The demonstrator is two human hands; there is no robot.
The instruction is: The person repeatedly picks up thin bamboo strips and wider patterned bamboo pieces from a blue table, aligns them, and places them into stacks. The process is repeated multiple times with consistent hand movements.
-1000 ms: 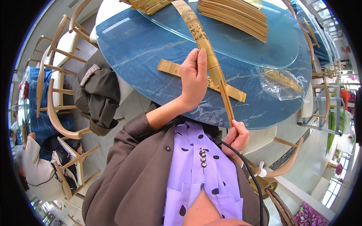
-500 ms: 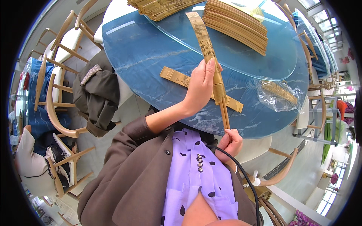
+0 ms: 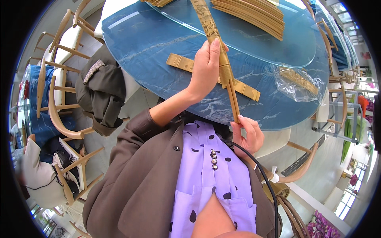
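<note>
A round blue table (image 3: 158,51) carries a glass turntable (image 3: 254,43); wooden chairs (image 3: 51,99) stand at 9 o'clock. A clear plastic bag (image 3: 301,83) at 3 o'clock holds gold sleeves. The left hand (image 3: 206,67) wraps the sleeved chopsticks (image 3: 222,67) at 12 o'clock; the right hand (image 3: 248,133) pinches their lower tips.

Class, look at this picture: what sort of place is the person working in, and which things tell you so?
Probably a restaurant dining room: a round blue table with a glass turntable, wooden chairs around it, and stacks of paper-sleeved chopsticks.
</note>
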